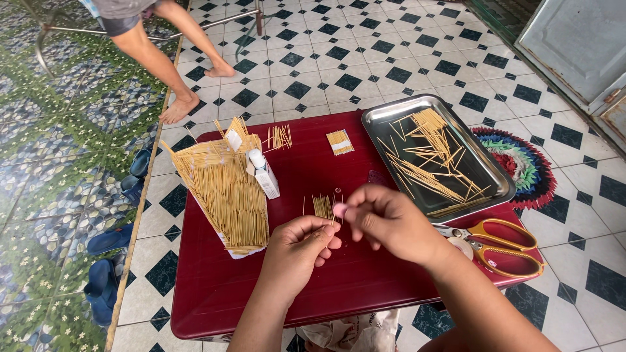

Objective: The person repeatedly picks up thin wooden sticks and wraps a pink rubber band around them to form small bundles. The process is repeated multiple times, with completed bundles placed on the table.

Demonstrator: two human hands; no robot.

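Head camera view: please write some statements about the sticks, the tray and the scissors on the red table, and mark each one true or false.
1. The metal tray holds loose thin sticks. True.
2. The scissors have blue handles. False: the handles are yellow, and the scissors lie on the red table near the right hand.
3. The large pile of sticks lies on the left part of the table. True.
4. Both hands rest flat on the table. False: the left hand and the right hand meet above it, fingers pinched on a few sticks.
5. A small white box stands beside the large pile. True.
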